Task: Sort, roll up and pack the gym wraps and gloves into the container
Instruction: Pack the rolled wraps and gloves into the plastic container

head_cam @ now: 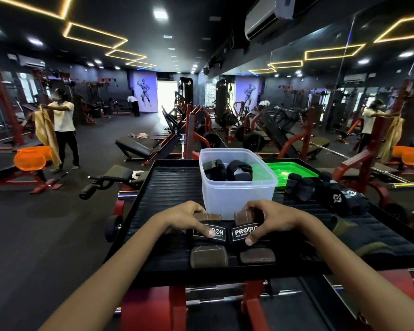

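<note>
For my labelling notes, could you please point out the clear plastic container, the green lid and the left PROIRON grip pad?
Clear plastic container (239,199), head view, front wall.
Green lid (290,170), head view, top surface.
Left PROIRON grip pad (219,233), head view, label.

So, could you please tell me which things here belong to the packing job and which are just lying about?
Job:
PROIRON grip pads, held by left hand and right hand
clear container
rolled black wraps

Lying about:
green lid
orange baskets
</note>
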`<state>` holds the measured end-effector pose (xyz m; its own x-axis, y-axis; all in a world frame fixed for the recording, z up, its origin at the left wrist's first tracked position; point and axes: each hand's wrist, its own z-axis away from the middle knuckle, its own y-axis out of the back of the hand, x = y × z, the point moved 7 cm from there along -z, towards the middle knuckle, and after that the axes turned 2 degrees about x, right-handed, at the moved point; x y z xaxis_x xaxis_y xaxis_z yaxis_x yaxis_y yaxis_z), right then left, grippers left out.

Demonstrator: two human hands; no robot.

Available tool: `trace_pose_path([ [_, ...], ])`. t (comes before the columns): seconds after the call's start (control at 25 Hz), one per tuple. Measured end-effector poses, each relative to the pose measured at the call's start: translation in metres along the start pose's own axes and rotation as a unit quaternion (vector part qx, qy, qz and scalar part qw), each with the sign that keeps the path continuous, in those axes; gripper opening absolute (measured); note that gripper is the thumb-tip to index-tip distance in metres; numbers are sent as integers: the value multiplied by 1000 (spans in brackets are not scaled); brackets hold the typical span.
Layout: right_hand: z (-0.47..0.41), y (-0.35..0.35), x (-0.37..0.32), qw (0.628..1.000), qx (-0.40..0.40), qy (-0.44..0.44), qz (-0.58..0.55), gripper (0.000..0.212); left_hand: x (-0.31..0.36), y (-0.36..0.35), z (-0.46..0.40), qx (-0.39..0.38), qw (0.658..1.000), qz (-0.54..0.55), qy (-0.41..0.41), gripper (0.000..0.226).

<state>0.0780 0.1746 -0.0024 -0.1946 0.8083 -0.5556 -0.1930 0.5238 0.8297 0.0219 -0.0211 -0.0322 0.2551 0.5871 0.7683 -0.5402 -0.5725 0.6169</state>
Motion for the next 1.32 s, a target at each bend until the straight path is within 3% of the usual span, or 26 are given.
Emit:
trace_pose_path([
  [0.16, 6, 13, -11, 989, -36, 37, -142, 46, 26, 21, 18, -57, 997, 30, -42, 51],
  [0.28, 8, 47, -31, 975, -33, 80, -204, 54, 60, 50, 33, -56, 992, 71, -87, 41],
  [0.52, -27, 154, -34, 947, 138, 111, -269, 63, 122, 131, -5, 131, 977, 106, -132, 36],
  [0.68, -78, 167, -10, 969, 184, 53, -154, 48, 129, 141, -65, 182, 975, 56, -118, 31],
  [0.92, -156, 128, 44, 989, 80, -22, 120, 47, 108, 103, -150, 134, 974, -161, -89, 55],
  [1.08, -179, 113, 49, 982, 18, -44, 180, 50, 86, 99, -176, 94, 960, -261, -48, 71],
  [1.16, -189, 107, 52, 980, -9, -44, 196, 61, 80, 97, -185, 64, 942, -329, -20, 76],
  [1.24, -194, 103, 52, 976, -16, -31, 215, 76, 81, 90, -190, 35, 923, -384, -4, 72],
  [1.32, -198, 104, 52, 974, -23, -24, 223, 76, 80, 87, -196, 19, 903, -429, 13, 66],
])
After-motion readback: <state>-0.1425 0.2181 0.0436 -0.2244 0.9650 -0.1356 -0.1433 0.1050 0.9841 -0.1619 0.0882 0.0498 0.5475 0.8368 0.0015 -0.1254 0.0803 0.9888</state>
